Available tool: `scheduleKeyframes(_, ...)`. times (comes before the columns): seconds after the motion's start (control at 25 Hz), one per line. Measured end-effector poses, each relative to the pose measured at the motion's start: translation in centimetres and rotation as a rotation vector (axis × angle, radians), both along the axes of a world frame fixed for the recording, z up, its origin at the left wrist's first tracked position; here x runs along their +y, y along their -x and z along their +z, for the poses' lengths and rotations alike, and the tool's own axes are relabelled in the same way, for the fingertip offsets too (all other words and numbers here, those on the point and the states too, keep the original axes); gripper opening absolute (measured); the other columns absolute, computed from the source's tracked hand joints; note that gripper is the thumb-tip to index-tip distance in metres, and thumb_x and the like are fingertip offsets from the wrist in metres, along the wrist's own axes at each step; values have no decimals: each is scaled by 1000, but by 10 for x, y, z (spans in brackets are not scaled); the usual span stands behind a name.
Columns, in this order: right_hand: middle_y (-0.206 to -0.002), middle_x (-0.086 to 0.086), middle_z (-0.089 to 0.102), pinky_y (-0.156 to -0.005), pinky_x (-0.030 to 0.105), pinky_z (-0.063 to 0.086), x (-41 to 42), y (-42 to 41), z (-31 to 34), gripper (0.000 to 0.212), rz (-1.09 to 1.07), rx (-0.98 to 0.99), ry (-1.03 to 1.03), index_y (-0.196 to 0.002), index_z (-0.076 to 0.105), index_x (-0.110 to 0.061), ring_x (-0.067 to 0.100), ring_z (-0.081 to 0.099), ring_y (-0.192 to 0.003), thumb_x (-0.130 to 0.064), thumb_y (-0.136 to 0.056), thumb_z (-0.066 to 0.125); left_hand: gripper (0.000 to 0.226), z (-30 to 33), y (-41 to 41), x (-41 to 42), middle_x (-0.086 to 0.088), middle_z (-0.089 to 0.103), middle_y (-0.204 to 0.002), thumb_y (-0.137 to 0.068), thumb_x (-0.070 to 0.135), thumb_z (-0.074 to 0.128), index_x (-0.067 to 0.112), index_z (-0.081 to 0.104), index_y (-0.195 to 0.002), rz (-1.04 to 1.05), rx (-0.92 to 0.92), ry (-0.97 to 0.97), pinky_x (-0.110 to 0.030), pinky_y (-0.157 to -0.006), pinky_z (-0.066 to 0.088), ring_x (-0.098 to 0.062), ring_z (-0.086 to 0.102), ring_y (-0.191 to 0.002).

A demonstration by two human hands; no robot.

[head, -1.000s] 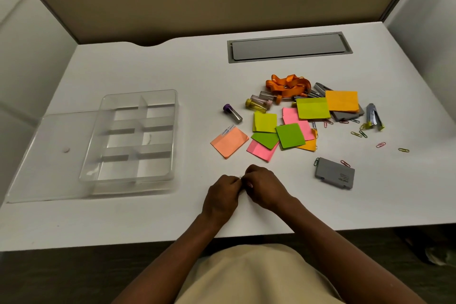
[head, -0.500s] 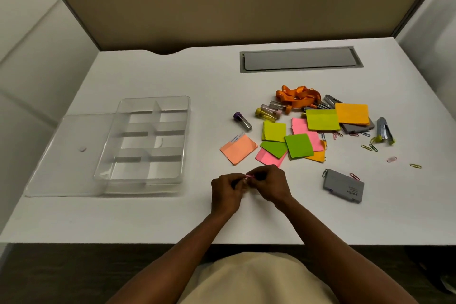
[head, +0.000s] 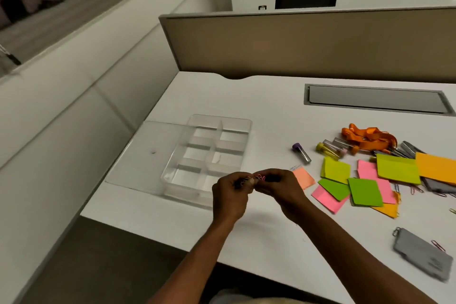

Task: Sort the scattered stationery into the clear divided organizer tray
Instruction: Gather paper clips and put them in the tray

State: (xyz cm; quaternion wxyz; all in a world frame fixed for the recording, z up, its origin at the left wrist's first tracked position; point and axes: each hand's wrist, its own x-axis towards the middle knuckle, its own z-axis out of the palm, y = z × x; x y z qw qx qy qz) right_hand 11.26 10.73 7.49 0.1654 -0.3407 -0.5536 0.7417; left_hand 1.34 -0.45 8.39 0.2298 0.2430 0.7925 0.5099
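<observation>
Head view: the left hand (head: 230, 196) and right hand (head: 283, 190) meet above the near edge of the white worktop (head: 259, 229). Both grips are narrow, fingertips curled and pinching a small cluster of paper clips (head: 256, 177) held between the two hands; the exact number of clips cannot be told. Directly beyond and to the left of the grips, the clear divided organizer tray (head: 243, 122) stands on the worktop, its flat clear lid (head: 148, 155) lying against its left side. To the right of the grips lie scattered sticky notes (head: 365, 191) in pink, green, yellow and orange. Farther right and beyond are a purple-capped tube (head: 301, 152) and an orange lanyard (head: 367, 138). Right of the right forearm lies a grey case (head: 423, 255).
</observation>
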Motion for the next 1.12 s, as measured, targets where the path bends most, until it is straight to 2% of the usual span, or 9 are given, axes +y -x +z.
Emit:
scheduleKeyframes(0.16, -81, 7, 75, -73, 35, 58, -11, 68, -5, 22, 165, -160, -169, -86, 77, -12, 24, 71, -79, 4, -77, 64, 24, 2, 47, -20, 11, 74, -97, -86, 16, 70, 30, 73, -105, 45, 3, 153, -26, -81, 55, -9, 68, -95)
scheduleKeyframes(0.24, -70, 4, 66, -62, 33, 45, -18, 87, -4, 28, 306, -238, -257, -80, 73, -11, 19, 57, -68, -1, -73, 48, 40, 1, 59, -26, 8, 69, -108, -87, 5, 64, 28, 67, -120, -10, 24, 243, -22, -81, 48, -10, 64, -103)
scheduleKeyframes(0.32, -77, 8, 62, -67, 34, 43, -21, 96, -8, 28, 349, -252, -225, -82, 70, -7, 20, 53, -74, -6, -72, 44, 45, -1, 65, -30, 4, 66, -115, -88, 3, 61, 26, 64, -126, -25, 41, 298, -22, -80, 45, -11, 60, -104)
scheduleKeyframes(0.4, -97, 6, 67, -76, 30, 52, -20, 96, -12, 36, 305, -262, -217, -100, 73, -11, 19, 61, -86, -5, -78, 46, 39, -5, 69, -32, -1, 66, -121, -88, 9, 65, 23, 65, -124, 19, 59, 306, -23, -81, 47, -14, 62, -108)
scheduleKeyframes(0.48, -105, 2, 67, -71, 21, 51, -19, 89, -10, 38, 246, -276, -258, -115, 71, -13, 9, 61, -85, -3, -85, 50, 33, -9, 69, -33, -1, 68, -119, -87, 14, 69, 20, 69, -119, 60, 71, 275, -22, -82, 48, -12, 63, -105)
scheduleKeyframes(0.64, -99, -3, 76, -87, 33, 57, -13, 53, -8, 23, 88, -214, -273, -104, 76, -19, 13, 70, -91, -12, -84, 66, 22, -6, 47, -30, 7, 71, -107, -88, 15, 70, 19, 73, -109, 37, 148, 154, -11, -75, 51, -1, 64, -91)
scheduleKeyframes(0.76, -86, -3, 76, -84, 38, 60, -10, 0, -19, 17, -11, -222, -251, -99, 75, -22, 15, 73, -83, -14, -87, 67, 19, -7, 8, -26, 15, 71, -99, -88, 11, 68, 22, 74, -102, -144, 177, 39, -8, -72, 51, 5, 65, -86)
scheduleKeyframes(0.96, -85, -10, 73, -70, 23, 52, 0, -89, -46, 18, -51, -593, -570, -99, 72, -29, 5, 67, -75, -22, -83, 70, 25, -47, -46, -16, 13, 70, -108, -85, 22, 71, 25, 71, -110, -461, 149, 101, -15, -77, 54, 0, 65, -90)
scheduleKeyframes(1.12, -95, -8, 66, -73, 26, 45, 3, -139, -65, 35, 97, -901, -749, -110, 66, -31, 13, 62, -90, -36, -76, 76, 53, -79, -65, 0, 7, 55, -131, -86, 33, 70, 28, 53, -136, -625, 258, 306, -26, -99, 49, -10, 55, -115)
